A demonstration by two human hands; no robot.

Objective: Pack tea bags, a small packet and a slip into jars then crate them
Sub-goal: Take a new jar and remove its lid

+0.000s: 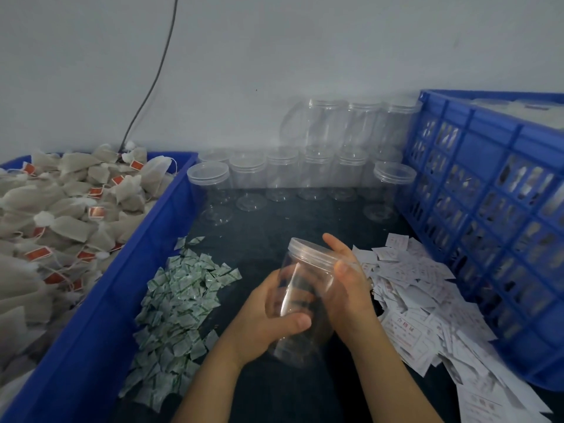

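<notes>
Tea bags [70, 221] heaped in blue bin [122, 264], far left | small packets [180, 288] piled on dark table [268, 218] beside it | left hand [265, 315] curled round body of clear jar [302, 276], tilted, lidded, held above table centre | right hand [351, 279] grips its lid [311, 250] | slips [421, 300] piled just right | blue crate [476, 190] far right

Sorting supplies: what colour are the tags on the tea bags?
The tags are orange-red, seen in head view.
</notes>
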